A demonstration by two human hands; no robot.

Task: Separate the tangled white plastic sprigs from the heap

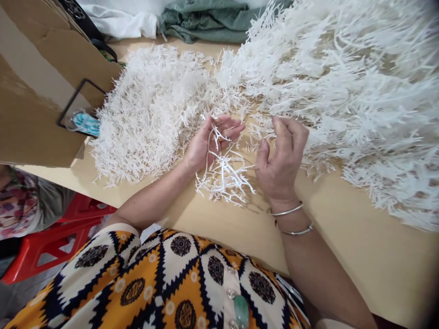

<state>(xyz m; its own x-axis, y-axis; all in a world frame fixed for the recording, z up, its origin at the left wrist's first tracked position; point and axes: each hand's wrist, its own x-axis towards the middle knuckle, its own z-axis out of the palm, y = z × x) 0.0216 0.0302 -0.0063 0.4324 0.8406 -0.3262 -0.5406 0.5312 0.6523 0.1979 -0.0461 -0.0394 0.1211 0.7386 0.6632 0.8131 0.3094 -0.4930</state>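
My left hand (216,139) is turned palm up with its fingers half curled. It holds a white branched sprig (215,133), apparently plastic, whose thin stem runs down across the palm. Just below lies a small loose cluster of the same sprigs (228,176) on the table. To the right, my right hand (283,157) has its fingers bent and its thumb apart from them, with nothing visible in between. A tip of the cluster reaches towards its heel; whether they touch I cannot tell. Two metal bangles circle the right wrist.
A heap of short white sprigs (147,109) lies left of my hands, and a larger pile (343,91) fills the right side. A cardboard box (41,91) stands at the left. Green cloth (202,20) lies at the back. Below left are a red stool (51,242) and part of another person.
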